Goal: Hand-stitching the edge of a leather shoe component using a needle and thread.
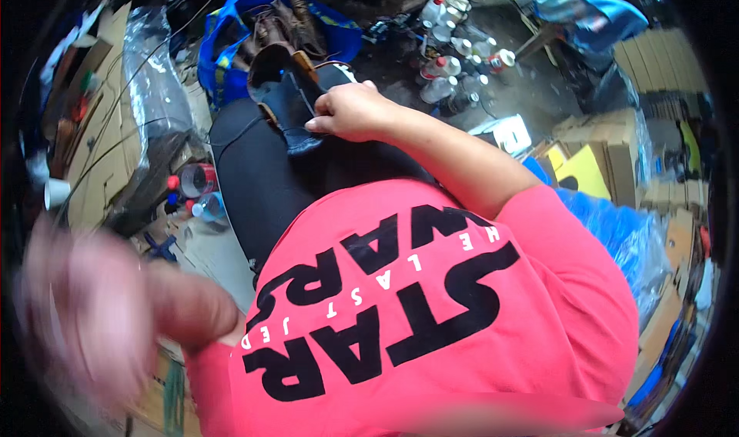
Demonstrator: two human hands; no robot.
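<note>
Your right hand [350, 112] is closed in a loose fist on a dark blue shoe [296, 110], the fingers curled round its edge, and the shoe rests on your left knee, up in the far middle of the view over your black trousers [262, 175]. Your left hand [85, 314] is low at the near left, raised close to the camera and so blurred that you cannot tell whether its fingers are open or closed; it looks to be holding nothing, but that is only a guess. The main risk, as I judge it, is that the shoe is pinned by one hand alone on a rounded knee: if you ease the grip or shift that leg, it could slide off toward the far side and drop among the brown shoes in the blue bag [223, 48] just beyond it, or down onto the floor. The floor to the left of your leg holds a red can [196, 179] and a small plastic bottle [212, 206], and a cluster of clear bottles [446, 68] stands farther off to the right, so a falling shoe or a swinging elbow could knock one over and spill it. Your left hand, moving fast and away from the work, could also catch the cardboard [100, 145] and plastic sheeting [154, 83] at the left. Bring it to the shoe before you loosen the right one.
</note>
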